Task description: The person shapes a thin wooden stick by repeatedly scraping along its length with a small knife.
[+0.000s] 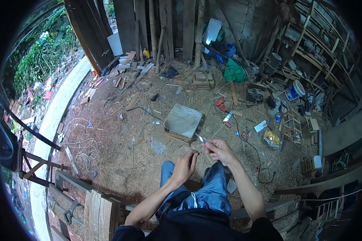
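My right hand (220,152) is closed around a small tool with a shiny metal blade (200,138), which points up and left, away from me. Just left of it, my left hand (184,166) has its fingers pinched together. A tiny dark bit shows at those fingertips, too small to name. Both hands are above my knees, close but apart. Beyond them a low wooden box-like stool (183,120) with a pale square top stands on the floor, touched by neither hand.
A red power tool (220,105) lies beyond the stool, with a black cord (258,156) on the right. Tangled rope (82,148) is on the left floor. A white bucket (295,90), a green sack (234,71) and wood scraps lie around. Planks (100,213) are beside me at left.
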Demonstrator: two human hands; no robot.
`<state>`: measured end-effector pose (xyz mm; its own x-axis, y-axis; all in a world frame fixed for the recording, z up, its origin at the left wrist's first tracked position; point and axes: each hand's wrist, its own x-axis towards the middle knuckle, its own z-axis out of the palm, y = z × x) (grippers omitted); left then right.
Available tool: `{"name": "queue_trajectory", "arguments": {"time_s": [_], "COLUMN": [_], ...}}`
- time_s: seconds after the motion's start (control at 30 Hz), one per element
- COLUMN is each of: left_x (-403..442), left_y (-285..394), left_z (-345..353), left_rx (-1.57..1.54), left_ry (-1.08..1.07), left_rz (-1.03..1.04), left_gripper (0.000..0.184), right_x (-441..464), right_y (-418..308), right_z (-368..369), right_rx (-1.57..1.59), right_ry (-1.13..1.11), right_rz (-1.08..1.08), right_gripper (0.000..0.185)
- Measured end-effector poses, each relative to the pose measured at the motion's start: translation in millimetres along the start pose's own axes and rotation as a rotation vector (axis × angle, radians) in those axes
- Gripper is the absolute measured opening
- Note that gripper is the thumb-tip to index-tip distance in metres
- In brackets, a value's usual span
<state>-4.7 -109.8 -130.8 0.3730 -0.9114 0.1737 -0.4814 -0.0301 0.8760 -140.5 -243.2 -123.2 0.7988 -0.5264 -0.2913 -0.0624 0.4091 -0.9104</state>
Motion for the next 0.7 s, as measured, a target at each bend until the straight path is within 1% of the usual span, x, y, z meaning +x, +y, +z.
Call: {"name": "queue_trajectory", "arguments": {"time_s": [0.03,0.2,0.27,0.3,0.33,0.37,0.47,0.53,0.57,0.6,0.63,0.67,0.7], "left_x": [-0.8,-2.9,-5.7,-9.3,-12.0,-14.0,-13.7,-9.4,-6.9,-3.2,-0.2,1.8,3.5], "left_y": [0.2,3.9,0.0,-3.2,-6.0,-8.0,-15.6,-24.9,-26.1,-25.2,-24.6,-25.1,-26.1], "left_z": [-0.9,-8.8,-14.0,-17.9,-21.6,-23.7,-23.2,-12.8,-8.9,-6.0,-3.0,-0.3,2.2], "left_rx": [0.056,0.062,0.078,0.067,0.058,0.061,0.113,0.009,0.007,-0.065,-0.136,-0.134,-0.214], "left_ry": [0.029,-0.026,-0.03,-0.038,-0.045,-0.043,-0.066,-0.027,-0.028,-0.067,-0.106,-0.107,-0.105], "left_rz": [0.093,0.069,0.077,0.029,-0.018,-0.019,0.02,-0.033,-0.034,-0.079,-0.123,-0.121,-0.132], "left_gripper": [0.015,0.011,0.011,0.011,0.011,0.011,0.013,0.015,0.015,0.018,0.021,0.021,0.021], "right_x": [0.3,3.1,6.0,3.7,1.3,1.2,4.4,0.4,1.6,3.4,3.8,4.2,3.4], "right_y": [-4.1,0.4,3.0,-0.2,-5.5,-7.4,-3.0,-6.4,-5.7,2.1,12.2,17.9,18.6], "right_z": [-5.2,-10.3,-22.6,-35.2,-50.7,-60.2,-66.5,-47.5,-34.5,-21.3,-7.1,1.0,4.2], "right_rx": [0.007,0.014,-0.038,-0.038,0.025,0.086,0.075,0.116,0.161,0.162,0.165,0.168,0.171], "right_ry": [0.008,0.041,0.139,0.14,0.189,0.236,0.23,0.21,0.186,0.187,0.122,0.057,0.059], "right_rz": [0.014,0.052,0.043,0.043,0.01,-0.022,-0.057,-0.08,-0.105,-0.104,-0.068,-0.033,-0.036], "right_gripper": [0.024,0.025,0.025,0.025,0.025,0.025,0.026,0.025,0.024,0.024,0.023,0.021,0.021]}}
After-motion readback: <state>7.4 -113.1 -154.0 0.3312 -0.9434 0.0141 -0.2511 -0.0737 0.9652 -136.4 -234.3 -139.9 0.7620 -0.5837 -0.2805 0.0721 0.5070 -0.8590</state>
